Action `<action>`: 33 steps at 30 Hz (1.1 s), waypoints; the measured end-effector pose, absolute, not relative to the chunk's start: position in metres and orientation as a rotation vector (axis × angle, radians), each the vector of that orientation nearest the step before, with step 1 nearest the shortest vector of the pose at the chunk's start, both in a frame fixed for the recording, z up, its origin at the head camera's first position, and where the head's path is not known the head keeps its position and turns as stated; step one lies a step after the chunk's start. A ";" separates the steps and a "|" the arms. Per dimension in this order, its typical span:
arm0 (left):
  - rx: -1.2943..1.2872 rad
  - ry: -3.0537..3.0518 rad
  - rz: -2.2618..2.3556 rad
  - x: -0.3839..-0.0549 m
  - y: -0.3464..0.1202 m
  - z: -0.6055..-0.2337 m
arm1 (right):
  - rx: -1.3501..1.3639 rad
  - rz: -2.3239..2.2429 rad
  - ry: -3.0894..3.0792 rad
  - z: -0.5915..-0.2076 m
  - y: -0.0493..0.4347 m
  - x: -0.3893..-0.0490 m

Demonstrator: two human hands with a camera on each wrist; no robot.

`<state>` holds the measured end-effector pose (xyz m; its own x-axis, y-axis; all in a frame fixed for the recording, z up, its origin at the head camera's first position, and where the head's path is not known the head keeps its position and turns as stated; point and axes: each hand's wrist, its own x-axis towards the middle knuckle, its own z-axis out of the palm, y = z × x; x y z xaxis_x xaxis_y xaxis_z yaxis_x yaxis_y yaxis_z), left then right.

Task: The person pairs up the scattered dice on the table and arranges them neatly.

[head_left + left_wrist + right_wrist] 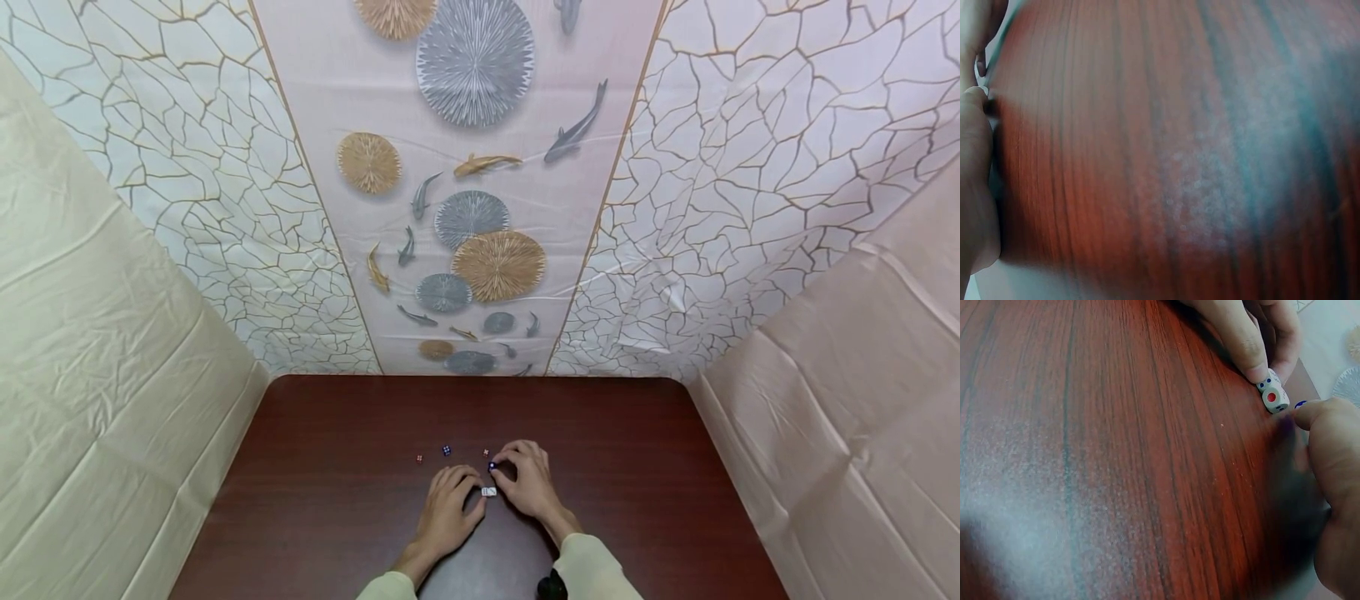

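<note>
Two white dice [489, 492] sit side by side on the table between the hands. The left hand [448, 510] pinches the left one between thumb and fingers. In the right wrist view its thumb presses that white die [1264, 384], and the other white die [1275, 399] touches it, red dot showing. The right hand [531, 482] holds a blue die [492, 467] between thumb and index finger, just beyond the white pair. Only a bit of the blue die [1300, 404] shows past the right thumb. The left wrist view catches part of the left hand [975, 181] at its edge; the dice are hidden there.
Beyond the hands lie a small red die [419, 459], another blue die [447, 450] and a second red die [486, 452] near the right fingertips. The dark wooden table [337, 417] meets a patterned cloth [465, 333] at its far edge.
</note>
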<state>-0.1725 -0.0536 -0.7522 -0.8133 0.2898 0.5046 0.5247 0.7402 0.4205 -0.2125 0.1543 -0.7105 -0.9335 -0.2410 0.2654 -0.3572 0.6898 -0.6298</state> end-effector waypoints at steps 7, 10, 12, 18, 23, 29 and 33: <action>-0.628 -2.498 -0.784 -0.174 -0.053 -0.754 | 0.550 0.973 -2.659 -0.715 0.153 -0.211; -0.630 -2.504 -0.797 -0.173 -0.053 -0.753 | 0.554 0.949 -2.636 -0.718 0.152 -0.211; -0.632 -2.508 -0.806 -0.173 -0.053 -0.753 | 0.552 0.940 -2.625 -0.720 0.152 -0.210; -0.624 -2.519 -0.797 -0.172 -0.053 -0.754 | 0.554 0.954 -2.607 -0.724 0.152 -0.209; -0.624 -2.514 -0.772 -0.172 -0.053 -0.756 | 0.558 0.958 -2.611 -0.726 0.152 -0.208; -0.646 -2.506 -0.792 -0.172 -0.055 -0.754 | 0.551 0.953 -2.608 -0.725 0.152 -0.208; -0.654 -2.505 -0.812 -0.172 -0.055 -0.753 | 0.555 0.941 -2.587 -0.725 0.152 -0.209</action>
